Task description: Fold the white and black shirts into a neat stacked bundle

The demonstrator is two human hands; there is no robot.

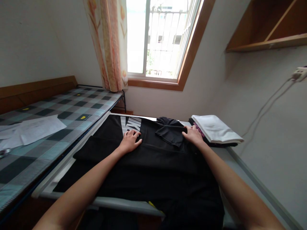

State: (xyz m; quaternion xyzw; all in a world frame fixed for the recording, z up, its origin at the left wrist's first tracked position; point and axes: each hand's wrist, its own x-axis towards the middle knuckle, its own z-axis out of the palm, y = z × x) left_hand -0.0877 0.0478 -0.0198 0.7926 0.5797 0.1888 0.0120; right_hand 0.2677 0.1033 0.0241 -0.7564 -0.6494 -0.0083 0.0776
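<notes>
A black T-shirt (pixel 153 159) with a white logo lies spread over a grey table (pixel 242 172) in front of me. My left hand (pixel 129 140) rests flat on the shirt just below the logo, fingers stretched out. My right hand (pixel 193 134) lies on the shirt's right side, fingers extended, touching a sleeve (pixel 171 133) folded in over the body. Both forearms reach across the cloth. The shirt's lower part hangs over the table's near edge.
A folded white garment (pixel 216 127) sits on a dark one at the table's far right. A bed with a checked cover (pixel 59 111) and white paper (pixel 31 131) stands on the left. Ahead are a window, a curtain, a wall shelf and a cable.
</notes>
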